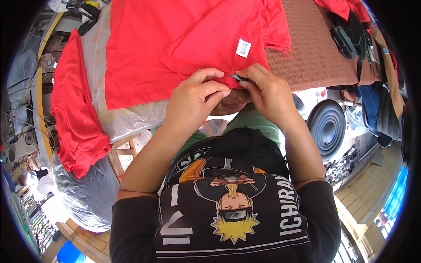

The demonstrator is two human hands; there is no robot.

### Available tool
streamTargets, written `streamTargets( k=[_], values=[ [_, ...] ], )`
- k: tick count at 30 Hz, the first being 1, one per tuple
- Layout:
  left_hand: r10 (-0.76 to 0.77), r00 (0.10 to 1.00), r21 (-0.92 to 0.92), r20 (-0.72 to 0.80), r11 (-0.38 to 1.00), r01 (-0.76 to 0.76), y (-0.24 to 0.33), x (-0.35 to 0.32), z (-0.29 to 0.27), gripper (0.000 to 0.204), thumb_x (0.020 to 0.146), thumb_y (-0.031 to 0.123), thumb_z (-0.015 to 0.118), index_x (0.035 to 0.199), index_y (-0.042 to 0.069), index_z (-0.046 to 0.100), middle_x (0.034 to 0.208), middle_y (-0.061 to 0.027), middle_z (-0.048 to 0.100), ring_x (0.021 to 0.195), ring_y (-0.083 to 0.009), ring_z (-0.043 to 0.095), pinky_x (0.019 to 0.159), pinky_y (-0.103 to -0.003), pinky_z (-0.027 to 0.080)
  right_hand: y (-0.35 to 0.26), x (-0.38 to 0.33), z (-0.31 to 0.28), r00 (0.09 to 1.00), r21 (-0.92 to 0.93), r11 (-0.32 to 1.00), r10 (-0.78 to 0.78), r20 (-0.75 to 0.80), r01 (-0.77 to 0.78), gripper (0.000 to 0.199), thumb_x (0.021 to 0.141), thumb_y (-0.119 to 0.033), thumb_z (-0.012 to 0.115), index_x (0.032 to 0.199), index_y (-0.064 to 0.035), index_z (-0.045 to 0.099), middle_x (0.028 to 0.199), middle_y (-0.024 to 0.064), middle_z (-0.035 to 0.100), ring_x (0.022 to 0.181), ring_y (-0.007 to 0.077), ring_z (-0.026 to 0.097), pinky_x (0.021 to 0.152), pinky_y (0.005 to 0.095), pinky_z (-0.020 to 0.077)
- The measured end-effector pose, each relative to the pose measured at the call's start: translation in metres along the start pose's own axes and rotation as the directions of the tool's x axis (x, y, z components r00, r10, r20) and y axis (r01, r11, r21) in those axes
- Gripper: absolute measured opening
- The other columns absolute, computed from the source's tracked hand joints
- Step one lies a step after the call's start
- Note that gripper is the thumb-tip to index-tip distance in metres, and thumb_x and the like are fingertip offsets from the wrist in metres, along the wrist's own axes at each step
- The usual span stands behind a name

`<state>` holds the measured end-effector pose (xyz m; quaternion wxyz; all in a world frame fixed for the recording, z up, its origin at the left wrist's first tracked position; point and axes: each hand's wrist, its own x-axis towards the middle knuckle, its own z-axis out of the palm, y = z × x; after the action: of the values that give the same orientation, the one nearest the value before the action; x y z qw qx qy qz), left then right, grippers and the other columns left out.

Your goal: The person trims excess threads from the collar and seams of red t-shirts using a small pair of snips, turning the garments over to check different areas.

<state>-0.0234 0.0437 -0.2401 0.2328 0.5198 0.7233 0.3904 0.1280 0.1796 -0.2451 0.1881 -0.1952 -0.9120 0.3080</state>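
Note:
A red garment (144, 52) lies spread on the table in front of me, with a white barcode label (243, 48) on its folded part. At the garment's near edge my left hand (196, 94) is closed, thumb and forefinger pinching the red cloth. Close beside it on the right, my right hand (267, 90) is closed around a small grey-green pointed tool (235, 77). Only the tool's narrow tip shows clearly; the fingers hide the rest, so its exact kind is unclear. The tip lies against the red cloth between both hands.
A brown textured cloth (302, 48) covers the table's right side, clear plastic (127, 120) its left. Another red garment (79, 109) hangs at the left. A round black stool seat (326, 129) stands at the right. Beyond it another person's arm (391, 83) reaches toward a black pouch (344, 41).

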Motion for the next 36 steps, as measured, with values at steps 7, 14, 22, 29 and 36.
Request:
streamTargets(
  k=[7,14,22,29,36],
  values=[
    [0.279,0.960,0.020,-0.026,0.960,-0.279,-0.008,0.026,-0.009,0.008,0.085,0.006,0.065,0.092,0.003,0.066,0.111,-0.0111,0.065,0.098,-0.0206,0.064,0.082,-0.031,0.051,-0.008,0.002,-0.005,0.987,0.099,0.992,0.096,-0.127,-0.084,0.024,0.080,-0.013,0.069,0.103,-0.0086,0.064,0.096,0.0103,0.063,0.080,0.0281,0.066,0.066,0.0383,0.0523],
    [0.228,0.959,-0.319,-0.167,0.908,-0.271,0.003,0.053,0.003,0.007,0.094,0.006,0.056,0.098,0.001,0.058,0.094,-0.0089,0.070,0.088,-0.0151,0.068,0.077,-0.027,0.053,0.020,0.016,-0.037,0.984,0.286,0.945,0.175,-0.032,-0.158,0.014,0.084,-0.014,0.069,0.094,-0.0033,0.067,0.074,0.0041,0.061,0.065,0.0109,0.056,0.058,0.0283,0.0457],
    [0.058,0.981,-0.445,-0.185,0.885,-0.136,0.031,0.045,0.007,0.010,0.095,0.011,0.055,0.098,0.001,0.058,0.087,-0.0090,0.070,0.083,-0.0131,0.068,0.075,-0.025,0.053,0.011,0.023,-0.086,0.950,0.428,0.849,0.263,0.170,-0.311,0.022,0.091,-0.024,0.066,0.091,-0.0020,0.069,0.069,-0.0061,0.055,0.064,0.0018,0.048,0.057,0.0219,0.0406],
    [0.047,0.996,-0.678,-0.079,0.729,-0.088,0.002,0.058,0.018,0.011,0.098,0.011,0.050,0.102,0.003,0.057,0.105,-0.0131,0.067,0.105,-0.0184,0.061,0.097,-0.033,0.046,0.041,0.023,-0.040,0.857,0.626,0.620,0.487,0.166,-0.474,0.027,0.091,-0.025,0.066,0.096,0.0016,0.069,0.082,0.0002,0.067,0.075,0.0056,0.057,0.069,0.0230,0.0466],
    [0.040,0.999,-0.726,0.011,0.688,-0.019,0.009,0.057,0.013,0.012,0.098,0.015,0.051,0.102,0.005,0.057,0.109,-0.0138,0.067,0.108,-0.0192,0.060,0.100,-0.033,0.041,0.048,0.021,-0.030,0.923,0.480,0.816,0.383,-0.032,-0.322,0.022,0.087,-0.021,0.068,0.094,0.0002,0.067,0.079,0.0045,0.066,0.075,0.0108,0.059,0.070,0.0259,0.0472]
  ],
)
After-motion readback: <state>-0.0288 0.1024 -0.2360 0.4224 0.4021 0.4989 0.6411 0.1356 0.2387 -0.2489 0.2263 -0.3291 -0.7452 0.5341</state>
